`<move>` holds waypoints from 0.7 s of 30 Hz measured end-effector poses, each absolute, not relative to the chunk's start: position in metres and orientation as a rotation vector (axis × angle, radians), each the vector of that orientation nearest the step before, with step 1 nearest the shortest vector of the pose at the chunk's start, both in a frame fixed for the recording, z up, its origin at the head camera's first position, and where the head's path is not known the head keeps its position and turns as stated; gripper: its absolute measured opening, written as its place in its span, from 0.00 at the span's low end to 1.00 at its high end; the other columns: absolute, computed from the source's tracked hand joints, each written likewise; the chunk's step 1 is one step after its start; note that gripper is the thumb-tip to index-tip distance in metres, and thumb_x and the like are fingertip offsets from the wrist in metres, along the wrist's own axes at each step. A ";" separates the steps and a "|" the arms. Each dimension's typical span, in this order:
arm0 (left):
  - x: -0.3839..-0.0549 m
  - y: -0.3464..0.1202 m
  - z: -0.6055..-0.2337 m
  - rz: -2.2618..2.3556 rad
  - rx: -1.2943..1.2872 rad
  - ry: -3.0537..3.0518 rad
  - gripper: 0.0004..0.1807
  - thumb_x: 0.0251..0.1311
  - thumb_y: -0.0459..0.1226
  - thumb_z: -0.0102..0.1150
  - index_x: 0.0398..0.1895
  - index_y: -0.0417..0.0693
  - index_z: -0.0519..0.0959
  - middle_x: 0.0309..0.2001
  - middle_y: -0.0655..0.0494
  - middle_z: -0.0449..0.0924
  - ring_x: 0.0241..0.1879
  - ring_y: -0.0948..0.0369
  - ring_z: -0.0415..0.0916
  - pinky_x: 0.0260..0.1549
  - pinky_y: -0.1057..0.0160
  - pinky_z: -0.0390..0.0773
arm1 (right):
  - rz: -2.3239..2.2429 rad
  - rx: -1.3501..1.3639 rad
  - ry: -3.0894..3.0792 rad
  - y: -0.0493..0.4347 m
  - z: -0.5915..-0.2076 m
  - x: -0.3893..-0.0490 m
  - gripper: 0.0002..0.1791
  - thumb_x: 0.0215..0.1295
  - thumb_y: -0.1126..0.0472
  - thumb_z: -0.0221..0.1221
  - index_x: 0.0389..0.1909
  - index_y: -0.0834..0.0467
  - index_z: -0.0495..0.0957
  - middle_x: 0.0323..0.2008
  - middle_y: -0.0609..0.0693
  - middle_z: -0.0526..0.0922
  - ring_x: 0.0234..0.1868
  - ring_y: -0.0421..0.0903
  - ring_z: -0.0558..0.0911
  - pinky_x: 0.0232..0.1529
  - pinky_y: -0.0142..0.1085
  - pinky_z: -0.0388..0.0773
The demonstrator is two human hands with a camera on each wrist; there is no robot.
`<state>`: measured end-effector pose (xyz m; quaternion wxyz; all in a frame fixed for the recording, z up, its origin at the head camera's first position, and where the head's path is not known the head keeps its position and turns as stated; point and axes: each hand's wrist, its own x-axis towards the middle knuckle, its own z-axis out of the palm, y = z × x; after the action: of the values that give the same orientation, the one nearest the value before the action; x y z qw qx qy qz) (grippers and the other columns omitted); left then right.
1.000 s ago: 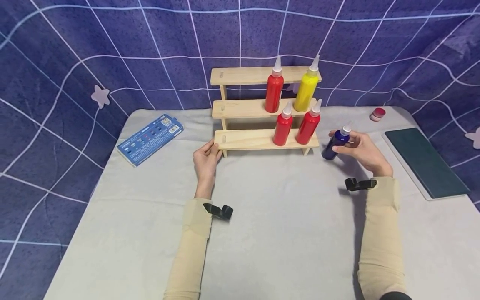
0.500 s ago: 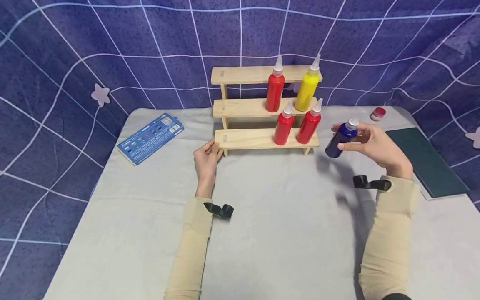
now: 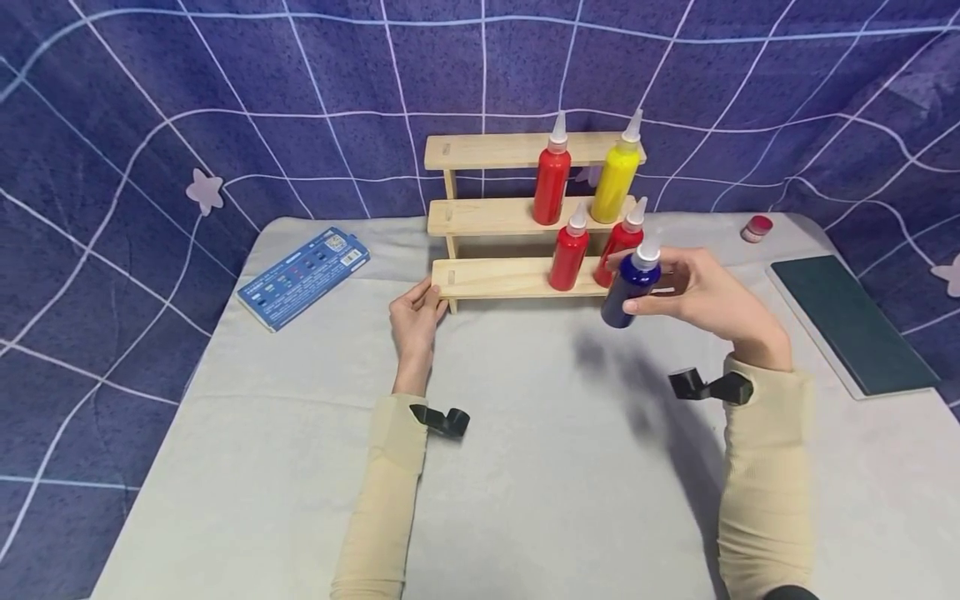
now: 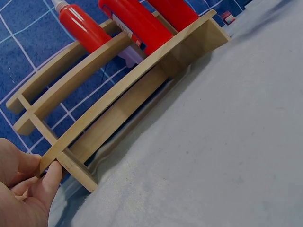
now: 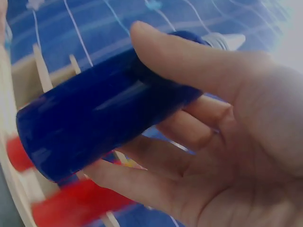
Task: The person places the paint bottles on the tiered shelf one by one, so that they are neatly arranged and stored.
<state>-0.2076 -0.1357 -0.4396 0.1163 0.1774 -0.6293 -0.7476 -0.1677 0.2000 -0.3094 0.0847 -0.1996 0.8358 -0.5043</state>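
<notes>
My right hand (image 3: 708,293) grips a dark blue squeeze bottle (image 3: 628,287) with a white pointed cap, held up off the table in front of the rack's right end. In the right wrist view the thumb and fingers wrap the blue bottle (image 5: 104,104). My left hand (image 3: 415,323) pinches the left end of the bottom step of a three-tier wooden rack (image 3: 487,275). Two red bottles, (image 3: 568,258) and the partly hidden red bottle (image 3: 617,250), stand on the bottom step. On the middle step are a red bottle (image 3: 552,185) and a yellow bottle (image 3: 615,183).
A blue printed box (image 3: 302,279) lies at the table's back left. Toward the back right stands a small red-lidded jar (image 3: 756,228). A dark green flat book-like object (image 3: 855,325) lies along the right side. Behind the rack hangs a blue gridded curtain (image 3: 300,83).
My right hand has lifted the blue bottle off the table and carried it left to the rack's right end. My left hand stays at the rack's left end.
</notes>
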 end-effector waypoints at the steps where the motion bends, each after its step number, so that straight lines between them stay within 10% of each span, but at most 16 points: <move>1: -0.208 -0.136 -0.439 -2.190 0.520 -1.843 0.18 0.68 0.29 0.54 0.60 0.33 0.74 0.55 0.34 0.77 0.54 0.51 0.79 0.46 0.72 0.84 | -1.517 -0.614 2.474 0.194 -0.309 -0.167 0.23 0.56 0.69 0.69 0.54 0.65 0.78 0.45 0.44 0.87 0.43 0.43 0.86 0.42 0.29 0.83; 21: -0.205 -0.137 -0.437 -2.211 0.523 -1.813 0.18 0.67 0.29 0.56 0.60 0.33 0.75 0.55 0.34 0.77 0.53 0.51 0.80 0.44 0.74 0.83 | -1.830 -0.449 2.522 0.098 -0.335 -0.178 0.26 0.56 0.69 0.70 0.57 0.62 0.76 0.45 0.59 0.85 0.42 0.45 0.85 0.39 0.29 0.84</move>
<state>-0.2048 -0.1374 -0.4374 0.1172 0.1786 -0.6193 -0.7555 -0.1783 0.0978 -0.3354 -0.0031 -0.1426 0.8011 -0.5812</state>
